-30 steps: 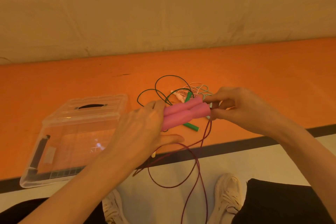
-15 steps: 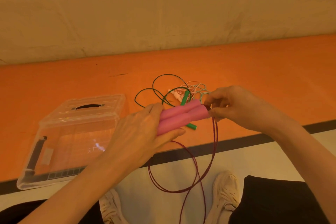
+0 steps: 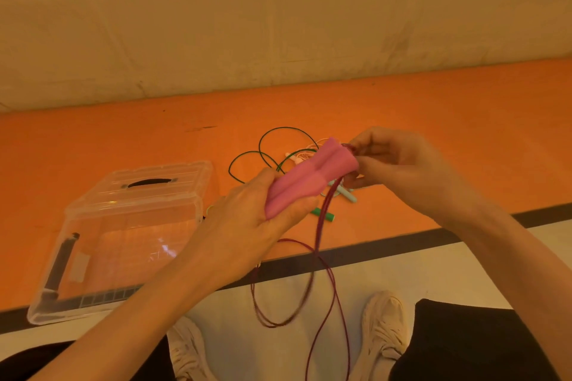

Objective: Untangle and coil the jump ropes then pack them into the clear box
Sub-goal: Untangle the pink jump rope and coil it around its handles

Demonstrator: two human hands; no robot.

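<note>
My left hand (image 3: 247, 226) grips two pink foam handles (image 3: 309, 176) side by side, tilted up to the right. At their far end my right hand (image 3: 399, 167) pinches the dark red rope (image 3: 322, 260), which hangs down in loops over the floor. On the orange floor mat (image 3: 123, 139) behind my hands lies a tangle: a green rope (image 3: 263, 145) with a green handle (image 3: 325, 215), and a pale rope (image 3: 301, 155) with a light handle (image 3: 346, 195). The clear box (image 3: 130, 226) sits at the left, lid shut with a black grip on top.
A beige wall (image 3: 278, 9) rises behind the mat. A dark stripe (image 3: 387, 244) borders the mat's near edge, then pale floor. My two white shoes (image 3: 383, 328) and dark trousers are at the bottom.
Both hands have lifted and tilted the pink handles more upright. The red rope has been drawn up, so its loops hang closer under the handles.
</note>
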